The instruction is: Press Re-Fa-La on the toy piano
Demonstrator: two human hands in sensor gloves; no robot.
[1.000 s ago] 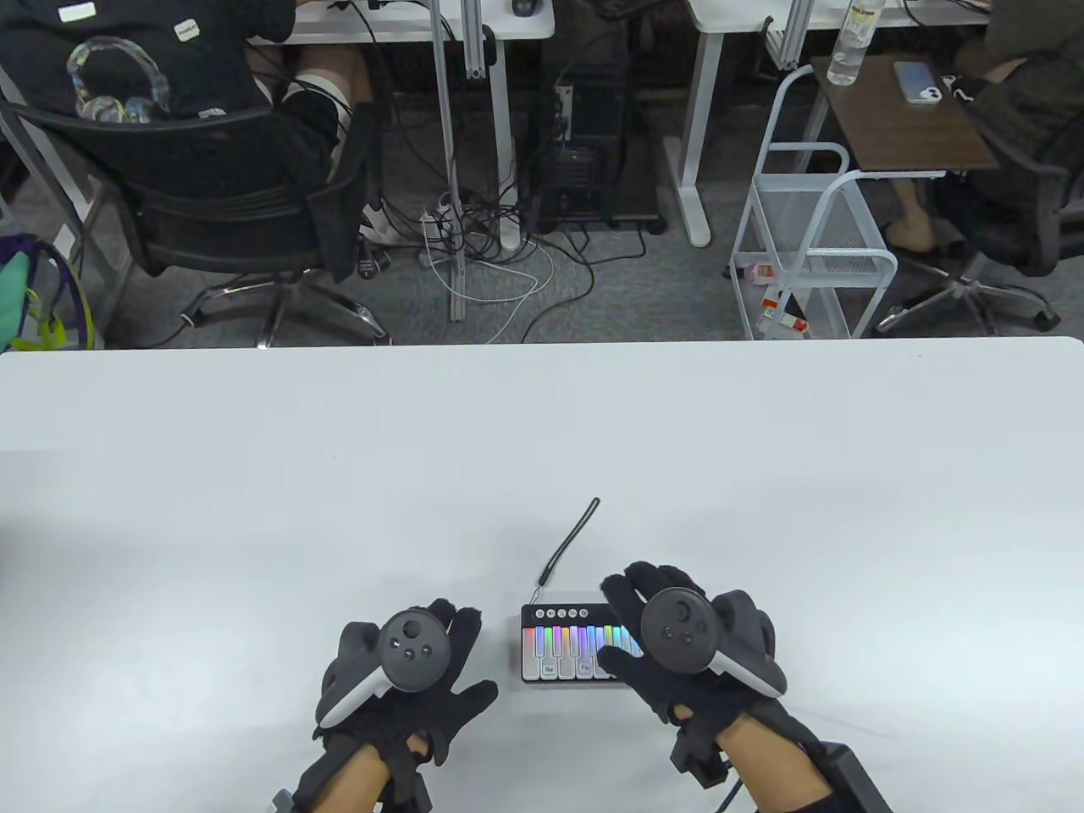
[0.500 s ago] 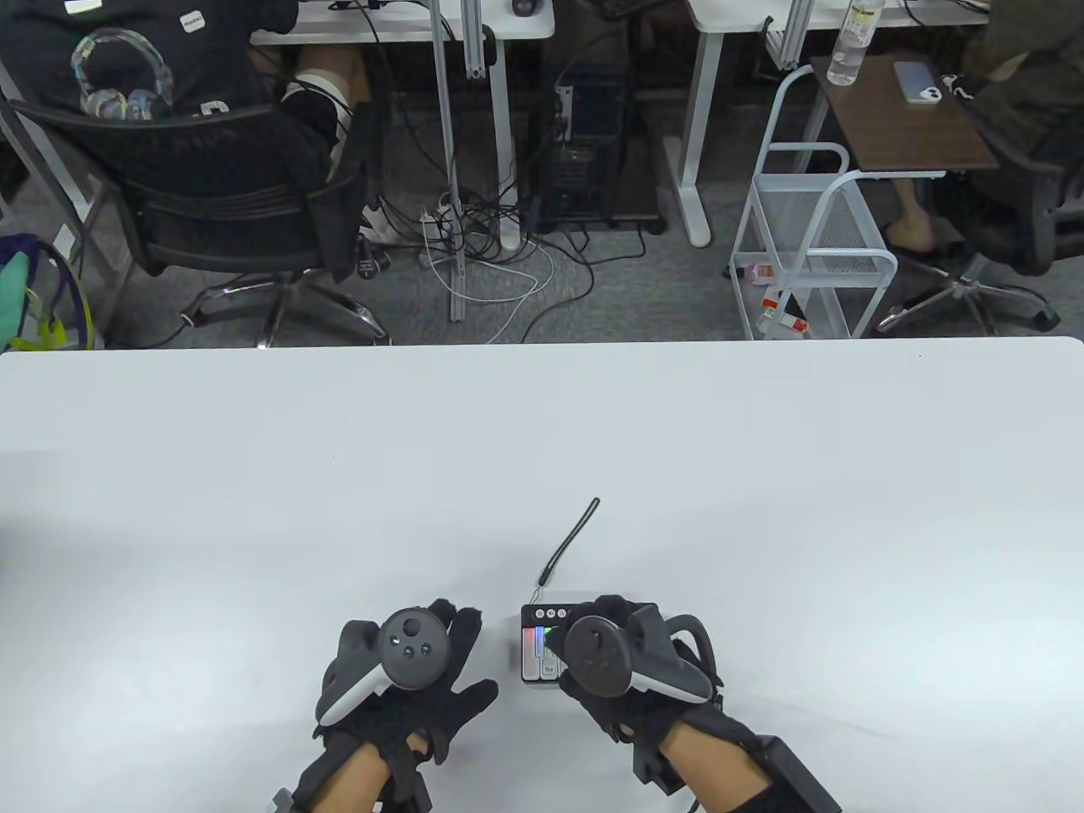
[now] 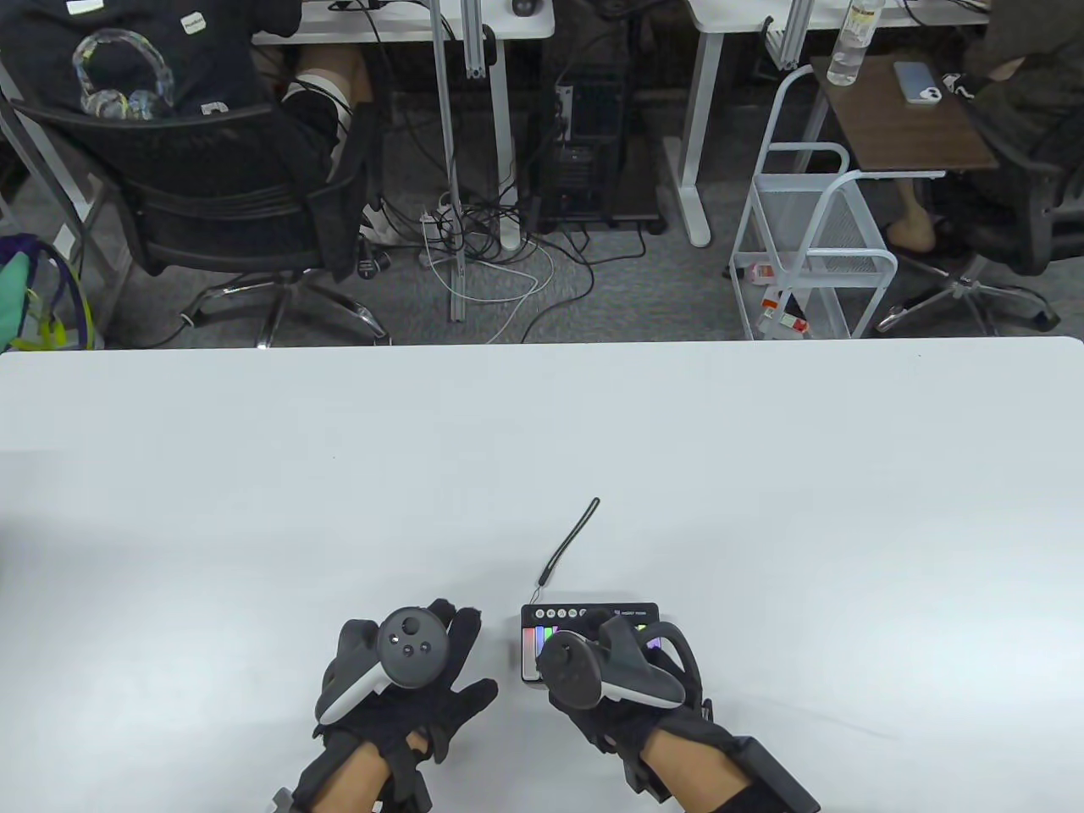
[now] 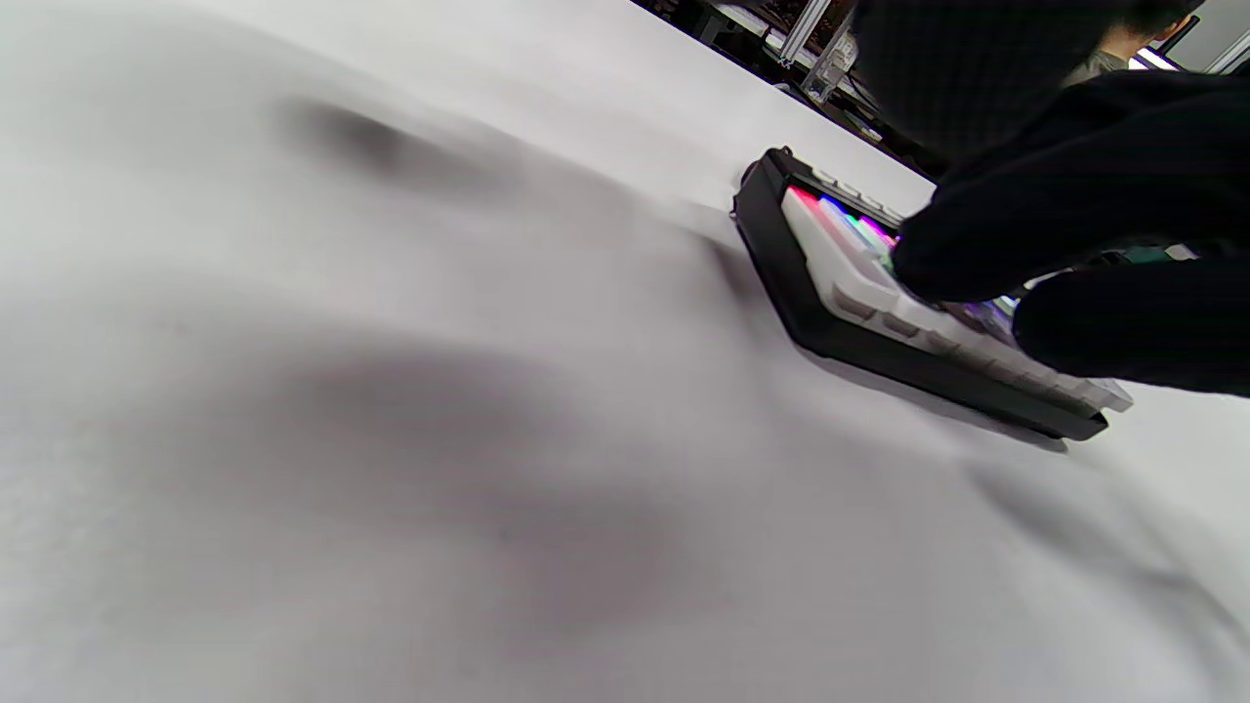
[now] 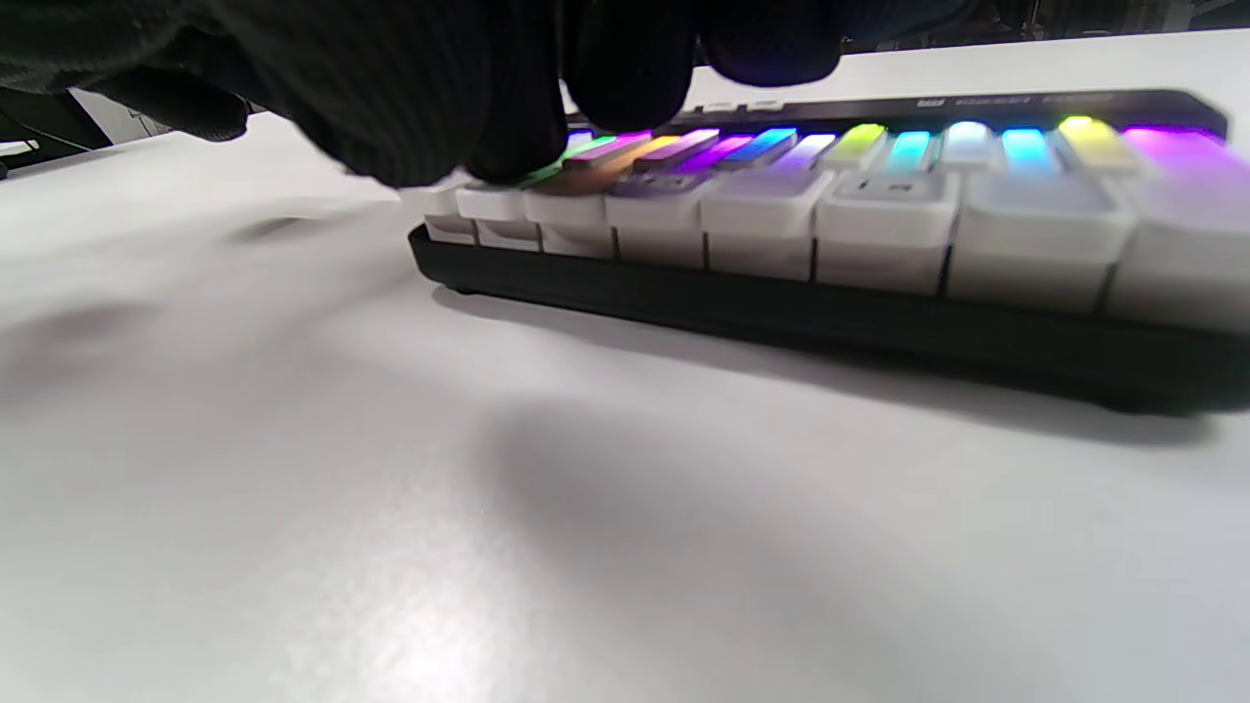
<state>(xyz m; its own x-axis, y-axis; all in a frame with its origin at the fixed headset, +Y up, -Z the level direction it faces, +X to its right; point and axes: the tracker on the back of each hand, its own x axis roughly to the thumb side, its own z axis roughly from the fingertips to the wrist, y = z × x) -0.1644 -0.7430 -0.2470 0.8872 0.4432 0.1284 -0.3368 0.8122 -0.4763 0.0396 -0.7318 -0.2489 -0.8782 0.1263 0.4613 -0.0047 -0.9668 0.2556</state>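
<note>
The toy piano is a small black unit with white keys lit in rainbow colours, near the table's front edge. My right hand lies over its left and middle keys with the fingers curled down, hiding most of the keys in the table view. In the right wrist view a gloved fingertip presses down on a white key near the left end of the piano. My left hand rests flat on the table, fingers spread, just left of the piano and apart from it. The left wrist view shows the piano under my right hand.
A thin black wrist strap runs from the piano's back left corner away across the white table. Beyond the table's far edge are office chairs, cables and a white wire cart.
My right hand has moved left over the piano, from its right end to its left keys, and its fingers have curled from spread. The left hand has not moved.
</note>
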